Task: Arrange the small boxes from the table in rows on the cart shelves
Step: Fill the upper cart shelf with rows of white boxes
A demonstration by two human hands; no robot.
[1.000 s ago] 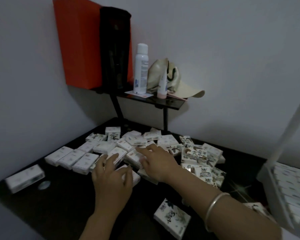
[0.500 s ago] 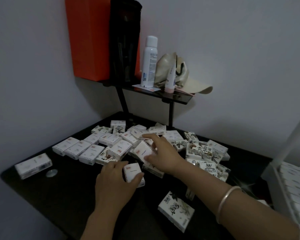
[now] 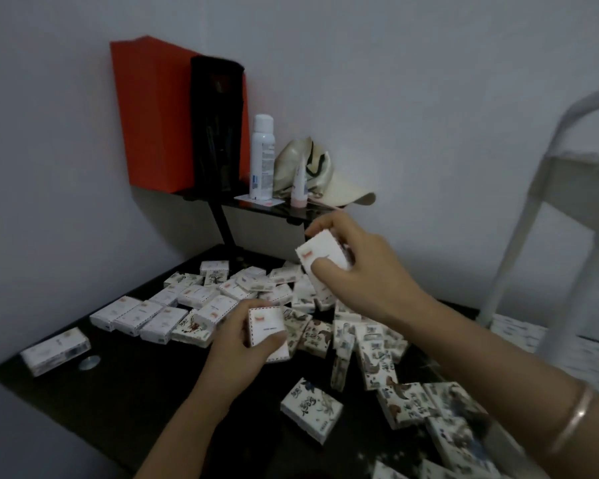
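I've got L hand (image 3: 237,345) pinching a white box (image 3: 268,331), thumb on its face, over the pile (image 3: 201,300) near edge. R hand (image 3: 362,276) grips 2nd box (image 3: 322,257), held above pile's middle. Cart (image 3: 588,188) right of pile.

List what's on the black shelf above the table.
Red box, black case in front of it, white spray can, small tube, beige cap. The case covers part of the box; anything behind the cap is hidden.
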